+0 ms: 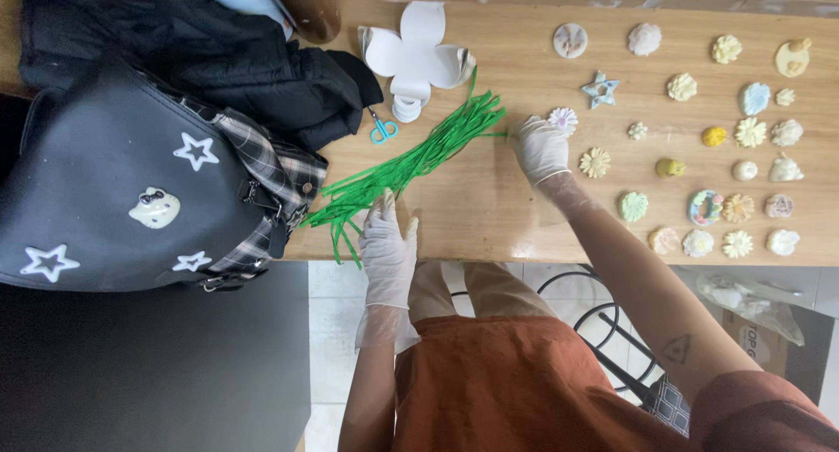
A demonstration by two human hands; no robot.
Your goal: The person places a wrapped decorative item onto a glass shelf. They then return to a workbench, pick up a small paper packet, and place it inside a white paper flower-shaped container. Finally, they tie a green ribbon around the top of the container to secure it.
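From overhead, the gloved left hand [387,246] lies flat and open on the near end of the green stem bundle [411,162], while the gloved right hand [540,148], at its three o'clock, pinches the far tips, beside a small clay flower [564,118]

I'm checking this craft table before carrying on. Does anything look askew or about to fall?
The bundle of green strips hangs over the near table edge beside the left hand, its ends fanned loose. The right hand touches its other end. The small flower ornaments lie in rows.
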